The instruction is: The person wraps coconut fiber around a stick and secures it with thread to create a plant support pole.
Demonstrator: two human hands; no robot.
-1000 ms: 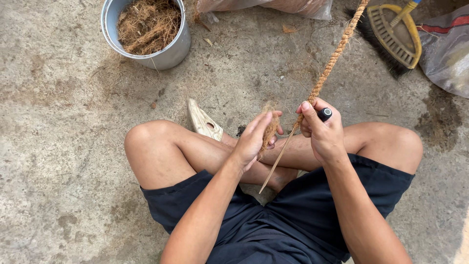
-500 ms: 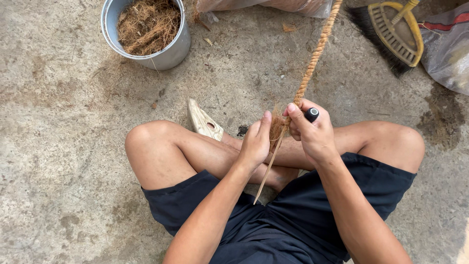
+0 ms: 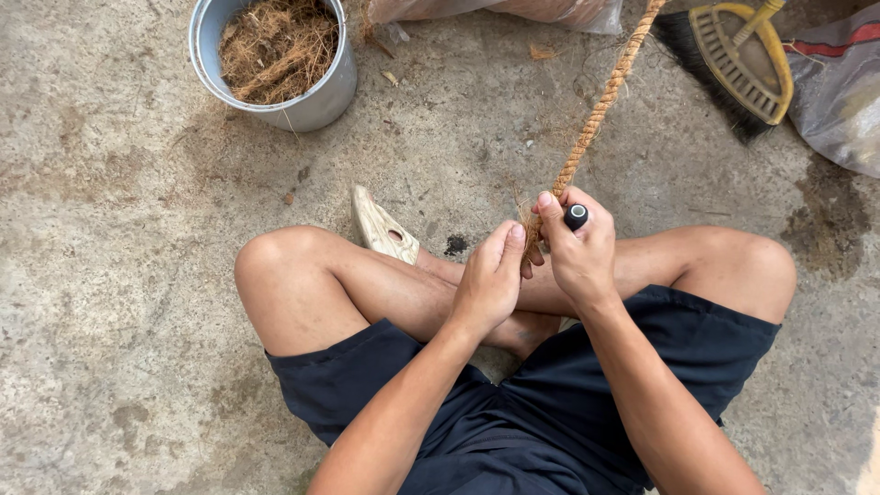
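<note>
Outdoor yard workspace on bare concrete

Stained concrete floor; beyond the fingers, a metal bucket of coir fibre, a yellow broom and plastic sacks.

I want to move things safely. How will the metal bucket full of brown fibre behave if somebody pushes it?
The metal bucket would probably slide rather than tip: it stands upright and looks wide for its height. It is likely light, since the brown fibre inside looks loose and dry. The concrete floor looks rough, so it may scrape and catch.
</note>
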